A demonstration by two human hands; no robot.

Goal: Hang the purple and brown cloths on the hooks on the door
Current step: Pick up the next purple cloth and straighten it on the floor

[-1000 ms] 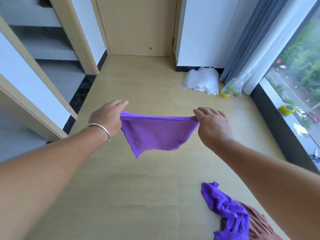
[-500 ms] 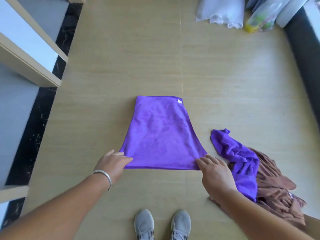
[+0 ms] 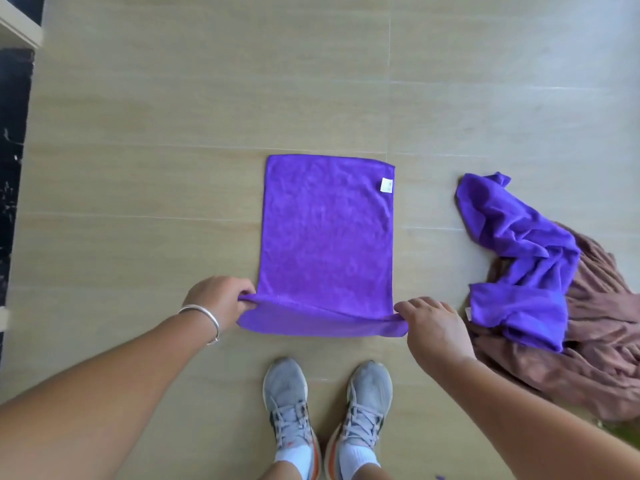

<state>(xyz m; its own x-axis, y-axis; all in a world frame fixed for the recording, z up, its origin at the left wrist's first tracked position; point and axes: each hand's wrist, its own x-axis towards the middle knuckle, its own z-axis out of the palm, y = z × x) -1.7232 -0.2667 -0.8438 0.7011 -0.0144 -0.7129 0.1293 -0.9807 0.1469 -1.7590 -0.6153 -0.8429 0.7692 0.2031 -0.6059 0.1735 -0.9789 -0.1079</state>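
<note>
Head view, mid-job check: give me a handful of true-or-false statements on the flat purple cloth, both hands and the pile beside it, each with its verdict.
1. Both hands pinch the near corners of the flat purple cloth. True: the left hand and the right hand each hold one.
2. The flat purple cloth hangs on a door hook. False: it lies spread on the floor; no hook is in view.
3. A crumpled purple cloth lies on the brown cloth. True.
4. The small white tag sits at the cloth's near edge. False: it is at the far right corner.
5. The left wrist wears a bracelet. True.
</note>
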